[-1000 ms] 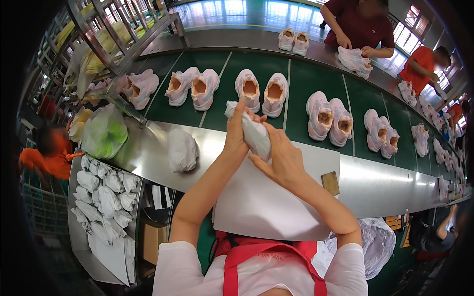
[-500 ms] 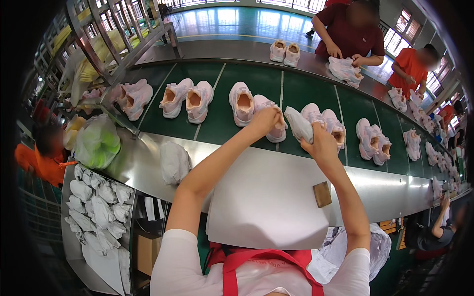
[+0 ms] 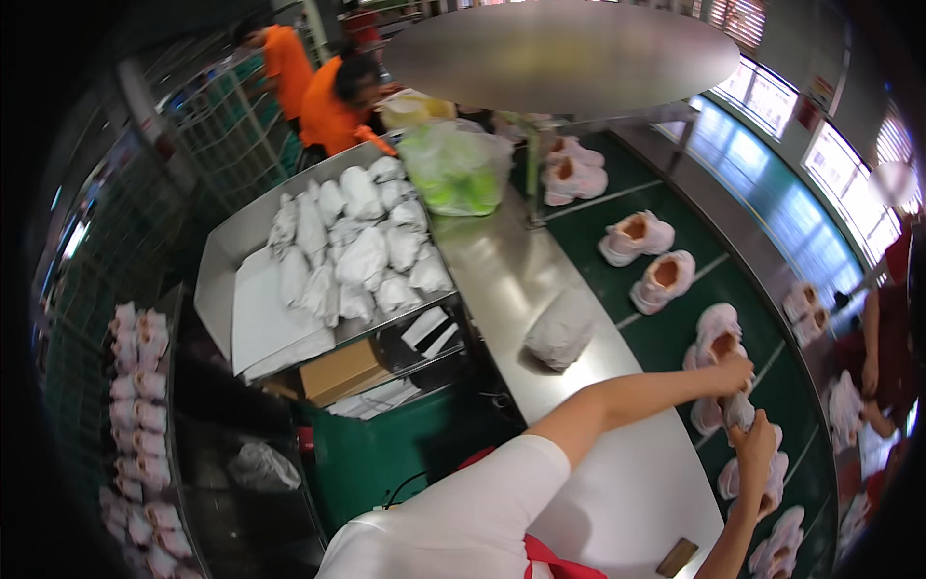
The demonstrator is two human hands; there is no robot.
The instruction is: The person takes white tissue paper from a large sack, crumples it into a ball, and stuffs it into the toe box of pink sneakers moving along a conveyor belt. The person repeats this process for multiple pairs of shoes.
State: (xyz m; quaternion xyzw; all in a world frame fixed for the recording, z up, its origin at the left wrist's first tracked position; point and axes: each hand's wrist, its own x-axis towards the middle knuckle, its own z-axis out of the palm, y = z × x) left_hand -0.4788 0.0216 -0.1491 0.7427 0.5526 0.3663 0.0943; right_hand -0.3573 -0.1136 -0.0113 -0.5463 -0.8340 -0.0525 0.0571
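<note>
My left hand (image 3: 731, 374) is closed at the opening of a pale pink sneaker (image 3: 706, 415), partly hidden under my wrist. Close beside it, my right hand (image 3: 757, 442) grips a white paper-wrapped wad (image 3: 740, 412) from its near side. The wad lies against the fingers of my left hand, by the shoe; whether its tip is inside the opening I cannot tell. The other sneaker of the pair (image 3: 719, 328) stands just beyond my left hand. Another pale pink sneaker (image 3: 775, 482) sits below my right hand on the green conveyor belt (image 3: 637, 338).
A single white wad (image 3: 561, 331) lies on the metal ledge (image 3: 502, 280). Several more fill a metal bin (image 3: 217, 309) at left, near a bag of green material (image 3: 463, 169). A brown block (image 3: 677, 557) rests on the white board. People in orange work beyond the bin; a co-worker stands across the belt.
The view has swung to the left, bringing the bin into the middle. My right hand has carried the wad over to my left hand, which stays at the shoe.
</note>
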